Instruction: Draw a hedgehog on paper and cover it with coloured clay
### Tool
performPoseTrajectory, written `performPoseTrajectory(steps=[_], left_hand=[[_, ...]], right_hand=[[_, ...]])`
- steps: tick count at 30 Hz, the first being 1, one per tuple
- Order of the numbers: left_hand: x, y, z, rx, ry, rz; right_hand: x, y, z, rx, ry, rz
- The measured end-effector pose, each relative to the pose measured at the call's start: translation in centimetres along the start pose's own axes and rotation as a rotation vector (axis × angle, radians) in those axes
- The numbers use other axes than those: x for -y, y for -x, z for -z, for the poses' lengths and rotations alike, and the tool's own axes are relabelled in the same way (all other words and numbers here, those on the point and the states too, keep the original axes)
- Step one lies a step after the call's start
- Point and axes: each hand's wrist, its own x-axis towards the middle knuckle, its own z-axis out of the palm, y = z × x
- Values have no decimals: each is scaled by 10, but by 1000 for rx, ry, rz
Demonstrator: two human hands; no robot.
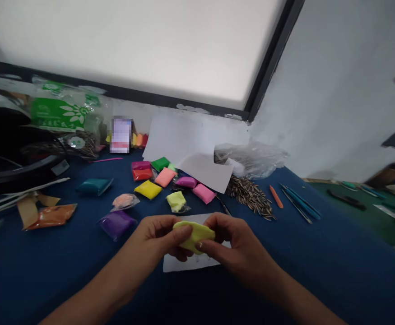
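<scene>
Above blue tabletop point(319, 253), left hand point(155, 238) and right hand point(236, 246) pinch partly hidden yellow clay point(199, 232).

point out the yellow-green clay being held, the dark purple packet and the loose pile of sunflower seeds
Yellow-green clay point(200, 232): head view, middle of its exposed face.
Dark purple packet point(116, 224): head view, middle of its upper side.
Pile of sunflower seeds point(249, 196): head view, middle of the heap.

This looked like a craft spot, with yellow clay point(201, 232) pinched above a blue table point(319, 257) with bright little packs point(148, 189), white paper point(180, 135) and striped seeds point(250, 197).
</scene>
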Motion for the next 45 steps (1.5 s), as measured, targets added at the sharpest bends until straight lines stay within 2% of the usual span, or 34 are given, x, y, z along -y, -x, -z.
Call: performPoseTrajectory(steps=[5, 16, 22, 28, 32, 38, 43, 45], left_hand=[[2, -1, -1, 35, -42, 6], [-3, 1, -2, 89, -73, 5], [2, 1, -4, 80, 14, 4], [2, 0, -9, 23, -17, 51], [5, -1, -8, 26, -61, 69], [14, -1, -12, 103, -88, 43], [5, 2, -13, 7, -86, 52], [6, 2, -12, 14, -55, 43]], right_hand=[[-2, 1, 1, 38, 60, 76], [0, 0, 1, 23, 16, 48], [3, -2, 3, 40, -6, 43], [7, -5, -2, -51, 215, 205], [-1, -4, -7, -69, 126, 155], [-12, 1, -3, -73, 33, 118], [-11, 1, 4, -127, -107, 110], [-10, 2, 4, -131, -110, 114]])
